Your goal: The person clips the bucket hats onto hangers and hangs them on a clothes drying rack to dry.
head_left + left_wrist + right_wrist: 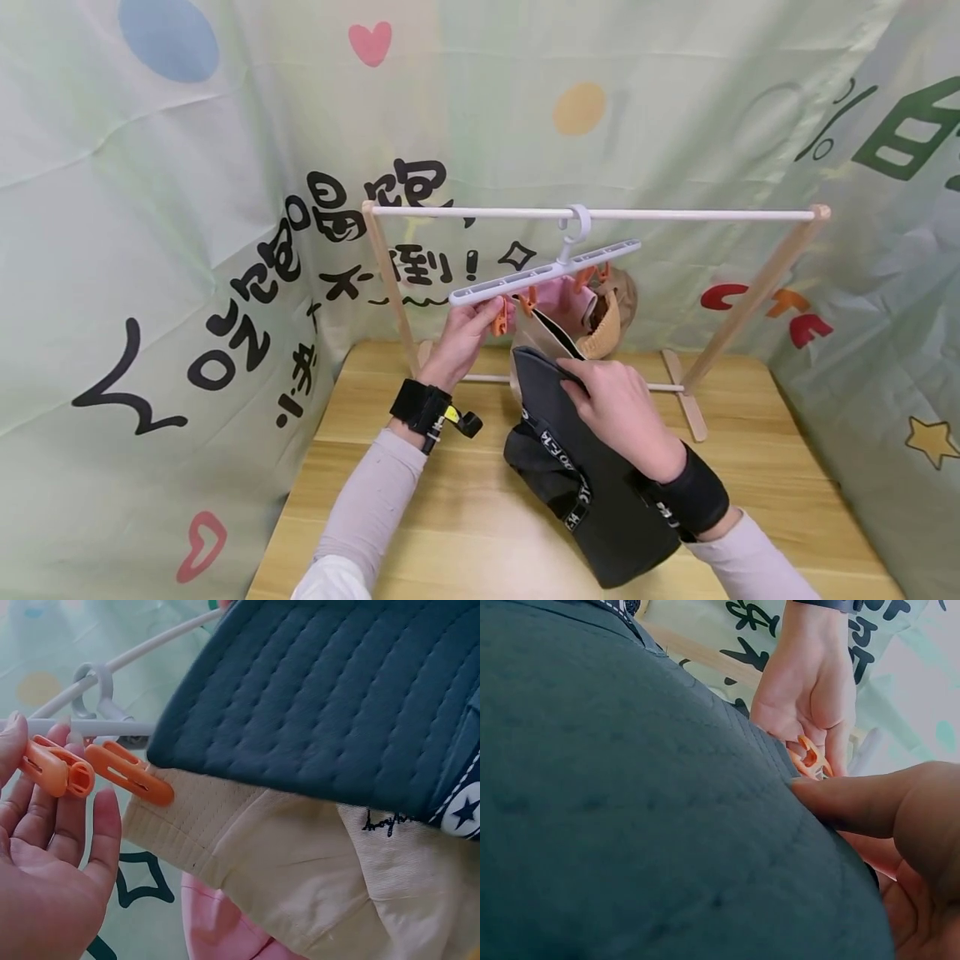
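My left hand [467, 335] pinches an orange clip [56, 766] under the left end of the pale hanger [510, 286]. In my right hand [621, 408] is the edge of a dark bucket hat [618, 508], gripped between thumb and fingers. The stitched brim [652, 825] fills much of the right wrist view, and a lettered band [558, 458] runs round the hat. Just behind it hangs a cream hat [300, 855], with another orange clip [131, 774] at its edge. The dark brim overlaps the cream hat in the left wrist view.
The hanger's hook [577, 223] sits over the white bar [690, 215] of a wooden-legged rack [757, 296]. Farther along hang a pink hat [555, 302] and a tan one [621, 300]. Below is a wooden table [442, 517], with a printed curtain [480, 108] behind.
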The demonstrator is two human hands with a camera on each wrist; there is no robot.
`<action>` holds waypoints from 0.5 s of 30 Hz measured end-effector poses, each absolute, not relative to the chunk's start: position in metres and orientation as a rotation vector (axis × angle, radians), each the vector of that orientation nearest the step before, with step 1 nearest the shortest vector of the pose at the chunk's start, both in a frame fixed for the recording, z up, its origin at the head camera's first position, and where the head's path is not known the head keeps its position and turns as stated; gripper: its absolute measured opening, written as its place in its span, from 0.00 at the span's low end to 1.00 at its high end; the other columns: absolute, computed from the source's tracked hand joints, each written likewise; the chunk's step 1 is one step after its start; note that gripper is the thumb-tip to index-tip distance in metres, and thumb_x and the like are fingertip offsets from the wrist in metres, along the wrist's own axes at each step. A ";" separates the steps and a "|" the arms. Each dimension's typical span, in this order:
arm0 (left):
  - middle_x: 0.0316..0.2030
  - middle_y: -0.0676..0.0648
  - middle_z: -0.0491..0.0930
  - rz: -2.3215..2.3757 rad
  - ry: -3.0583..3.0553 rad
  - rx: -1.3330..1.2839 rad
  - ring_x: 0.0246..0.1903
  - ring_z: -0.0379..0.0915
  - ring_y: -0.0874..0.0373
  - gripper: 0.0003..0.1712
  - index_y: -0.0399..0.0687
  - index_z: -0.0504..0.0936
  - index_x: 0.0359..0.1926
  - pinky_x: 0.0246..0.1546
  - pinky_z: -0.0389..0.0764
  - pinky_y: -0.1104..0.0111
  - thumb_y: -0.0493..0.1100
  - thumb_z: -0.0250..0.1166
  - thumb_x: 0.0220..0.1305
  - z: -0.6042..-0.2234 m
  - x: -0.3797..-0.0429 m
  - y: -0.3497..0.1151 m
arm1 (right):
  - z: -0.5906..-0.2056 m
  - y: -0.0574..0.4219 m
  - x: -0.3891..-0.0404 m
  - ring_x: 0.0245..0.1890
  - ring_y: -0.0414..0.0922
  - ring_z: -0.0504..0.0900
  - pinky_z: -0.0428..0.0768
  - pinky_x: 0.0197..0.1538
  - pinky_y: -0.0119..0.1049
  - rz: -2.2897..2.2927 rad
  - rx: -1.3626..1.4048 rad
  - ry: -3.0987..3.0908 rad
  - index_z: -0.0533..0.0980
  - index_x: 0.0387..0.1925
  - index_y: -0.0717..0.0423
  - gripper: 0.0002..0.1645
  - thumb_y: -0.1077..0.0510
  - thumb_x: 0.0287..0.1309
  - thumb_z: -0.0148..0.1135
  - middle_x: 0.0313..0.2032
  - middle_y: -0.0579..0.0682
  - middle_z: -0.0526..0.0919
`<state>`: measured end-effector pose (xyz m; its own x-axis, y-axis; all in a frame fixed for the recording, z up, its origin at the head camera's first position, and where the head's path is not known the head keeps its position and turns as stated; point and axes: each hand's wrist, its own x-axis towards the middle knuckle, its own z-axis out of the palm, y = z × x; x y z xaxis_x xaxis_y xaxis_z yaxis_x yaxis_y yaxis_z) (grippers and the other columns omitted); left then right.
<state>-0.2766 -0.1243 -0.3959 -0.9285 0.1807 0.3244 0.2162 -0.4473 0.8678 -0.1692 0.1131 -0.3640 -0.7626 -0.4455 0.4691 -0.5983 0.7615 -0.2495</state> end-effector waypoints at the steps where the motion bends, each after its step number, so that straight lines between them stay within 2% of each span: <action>1: 0.42 0.44 0.87 -2.584 -1.640 -0.585 0.41 0.84 0.58 0.15 0.33 0.80 0.60 0.47 0.85 0.69 0.32 0.60 0.77 -0.395 -0.277 -0.124 | -0.363 0.112 -0.170 0.16 0.38 0.65 0.55 0.22 0.33 0.546 0.795 -2.574 0.86 0.54 0.59 0.17 0.64 0.63 0.72 0.21 0.48 0.78; 3: 0.40 0.43 0.88 -2.571 -1.659 -0.561 0.38 0.84 0.59 0.15 0.31 0.81 0.59 0.42 0.84 0.71 0.32 0.62 0.75 -0.394 -0.277 -0.122 | -0.362 0.110 -0.171 0.16 0.39 0.64 0.54 0.22 0.33 0.543 0.796 -2.571 0.86 0.54 0.59 0.17 0.64 0.63 0.72 0.20 0.48 0.77; 5: 0.39 0.43 0.89 -2.571 -1.686 -0.516 0.37 0.85 0.59 0.16 0.31 0.81 0.59 0.40 0.83 0.72 0.32 0.64 0.73 -0.392 -0.276 -0.120 | -0.362 0.108 -0.172 0.16 0.40 0.67 0.57 0.21 0.33 0.544 0.801 -2.563 0.86 0.52 0.59 0.16 0.65 0.63 0.72 0.23 0.50 0.81; 10: 0.38 0.48 0.89 -2.590 -1.727 -0.439 0.38 0.85 0.60 0.17 0.30 0.80 0.60 0.43 0.84 0.72 0.32 0.64 0.73 -0.390 -0.274 -0.117 | -0.361 0.104 -0.175 0.19 0.42 0.73 0.62 0.22 0.34 0.550 0.802 -2.579 0.87 0.51 0.59 0.15 0.65 0.63 0.72 0.29 0.54 0.87; 15: 0.37 0.49 0.90 -2.576 -1.751 -0.475 0.37 0.85 0.59 0.10 0.40 0.82 0.53 0.39 0.83 0.73 0.33 0.65 0.73 -0.390 -0.273 -0.115 | -0.361 0.099 -0.180 0.20 0.44 0.77 0.66 0.21 0.35 0.539 0.793 -2.584 0.86 0.51 0.60 0.15 0.65 0.63 0.71 0.33 0.55 0.89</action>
